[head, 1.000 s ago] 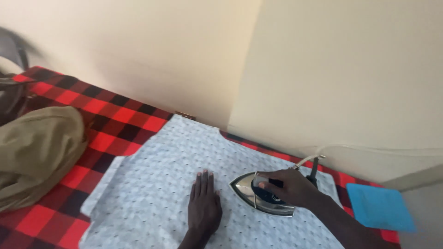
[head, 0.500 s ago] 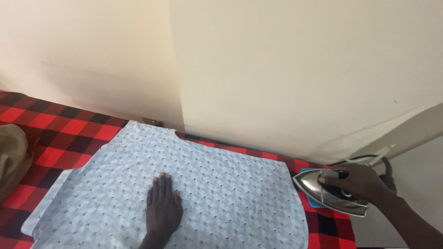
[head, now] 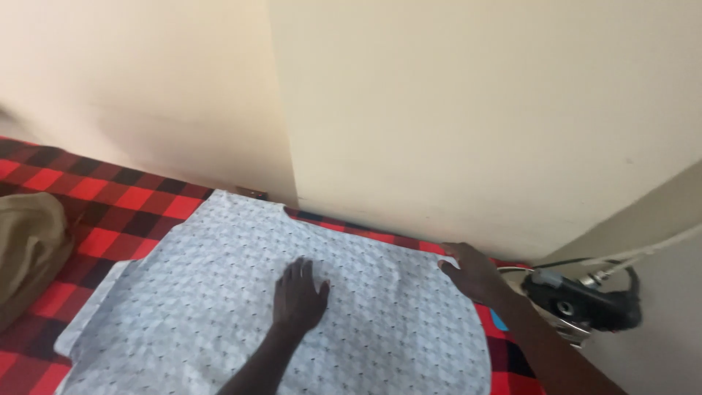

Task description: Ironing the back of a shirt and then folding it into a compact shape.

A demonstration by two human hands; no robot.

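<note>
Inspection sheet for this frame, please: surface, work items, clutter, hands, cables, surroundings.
Surface: red and black checked blanket, mostly covered.
Work items: pale blue patterned garment spread flat; iron set down at the right edge, off the garment.
Clutter: olive cloth bundle at left.
Hands: left hand flat on the garment; right hand at the garment's right corner, grip unclear.
Cables: iron cord runs off right.
Surroundings: cream wall directly behind.
</note>
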